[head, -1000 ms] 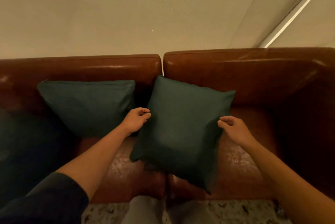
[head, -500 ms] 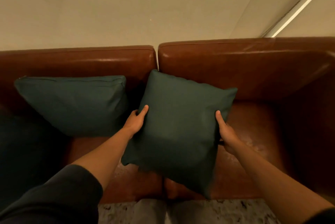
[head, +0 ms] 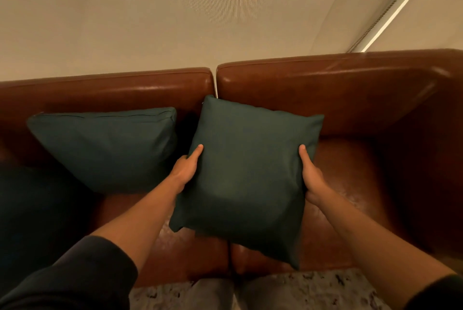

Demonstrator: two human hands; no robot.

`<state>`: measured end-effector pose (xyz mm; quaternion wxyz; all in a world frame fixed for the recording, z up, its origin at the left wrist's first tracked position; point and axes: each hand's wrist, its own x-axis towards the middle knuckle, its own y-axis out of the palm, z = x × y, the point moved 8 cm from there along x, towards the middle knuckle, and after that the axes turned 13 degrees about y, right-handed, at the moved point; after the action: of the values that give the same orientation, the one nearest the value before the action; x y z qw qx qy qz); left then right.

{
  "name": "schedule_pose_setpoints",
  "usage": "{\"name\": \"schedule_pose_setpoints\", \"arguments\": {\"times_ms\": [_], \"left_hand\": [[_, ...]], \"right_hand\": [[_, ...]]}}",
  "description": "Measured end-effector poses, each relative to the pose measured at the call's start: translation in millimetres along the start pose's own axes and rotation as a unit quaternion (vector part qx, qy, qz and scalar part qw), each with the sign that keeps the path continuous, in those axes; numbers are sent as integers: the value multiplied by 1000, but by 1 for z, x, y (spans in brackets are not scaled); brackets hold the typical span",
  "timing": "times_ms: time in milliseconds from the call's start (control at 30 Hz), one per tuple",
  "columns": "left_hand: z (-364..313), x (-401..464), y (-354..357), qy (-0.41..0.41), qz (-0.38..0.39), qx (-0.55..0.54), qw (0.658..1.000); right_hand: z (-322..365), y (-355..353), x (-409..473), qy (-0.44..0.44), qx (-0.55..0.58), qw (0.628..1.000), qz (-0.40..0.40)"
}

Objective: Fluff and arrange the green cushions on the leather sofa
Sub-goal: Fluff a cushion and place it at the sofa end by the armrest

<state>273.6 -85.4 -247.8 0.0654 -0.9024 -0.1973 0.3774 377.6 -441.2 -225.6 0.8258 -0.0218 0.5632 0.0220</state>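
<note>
Change: both hands, loose and off the fabric a second ago, now clasp the centre cushion's two side edges; that cushion sits straighter than before.
Centre cushion: dark green, square, tilted slightly clockwise; top corner against the seam between the two backrests, lower corner hanging past the seat's front edge.
Left hand: on the cushion's left edge, thumb laid flat up the front face, other fingers hidden behind the fabric, clamped on the cushion.
Right hand: on the right edge, thumb up the front face, fingers wrapped behind, gripping.
Second cushion: same green, leaning on the left backrest, just beside the held one, seam edge uppermost.
Sofa: brown leather, two sections, seat worn and shiny.
Far left: dark green mass, edge of view, cannot tell what.
Behind: pale wall.
Below: speckled floor.
</note>
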Motion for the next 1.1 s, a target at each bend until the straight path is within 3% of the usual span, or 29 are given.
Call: {"name": "schedule_pose_setpoints", "arguments": {"times_ms": [567, 800, 967, 1100], "left_hand": [[-31, -72, -30, 27, 28, -94, 995], [-69, -102, -52, 88, -22, -140, 986], [-111, -119, -77, 114, -9, -148, 982], [-169, -134, -104, 212, -34, -155, 964]], "right_hand": [[39, 17, -93, -83, -42, 996, 13], [83, 28, -156, -236, -65, 969, -45], [113, 36, -208, -335, -92, 933, -90], [126, 43, -241, -401, -117, 902, -105]]}}
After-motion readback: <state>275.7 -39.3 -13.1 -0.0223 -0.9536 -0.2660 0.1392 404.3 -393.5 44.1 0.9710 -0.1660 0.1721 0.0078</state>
